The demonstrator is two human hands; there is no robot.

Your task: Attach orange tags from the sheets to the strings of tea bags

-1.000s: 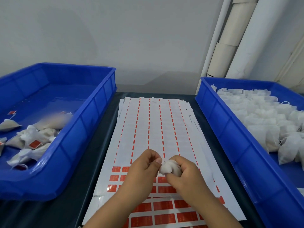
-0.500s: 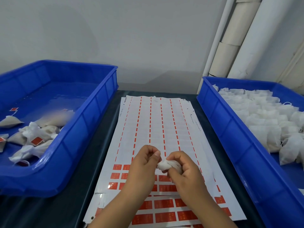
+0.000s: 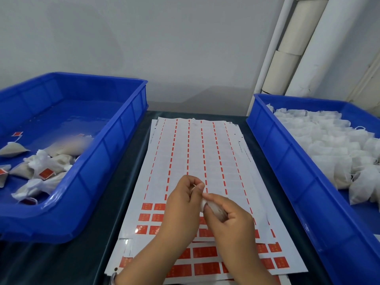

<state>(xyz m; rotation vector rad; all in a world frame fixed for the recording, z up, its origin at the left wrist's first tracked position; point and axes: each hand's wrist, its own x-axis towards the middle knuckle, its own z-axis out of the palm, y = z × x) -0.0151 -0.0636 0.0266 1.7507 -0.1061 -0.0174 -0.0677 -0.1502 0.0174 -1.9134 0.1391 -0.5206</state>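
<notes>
A stack of white tag sheets (image 3: 197,153) lies in the middle of the dark table; orange tags (image 3: 153,217) remain only on the near rows. Above the sheets, my right hand (image 3: 228,219) grips a small white tea bag (image 3: 213,207), mostly hidden in its fingers. My left hand (image 3: 183,200) is right beside it and pinches the bag's thin string (image 3: 194,187) between thumb and forefinger.
A blue bin (image 3: 115,153) on the left holds tea bags with orange tags. A blue bin (image 3: 283,161) on the right is filled with several untagged white tea bags. White pipes (image 3: 296,48) stand against the wall behind.
My left hand has gone from touching the bag to pinching its string and drawing it up a little. The right hand has closed further round the bag.
</notes>
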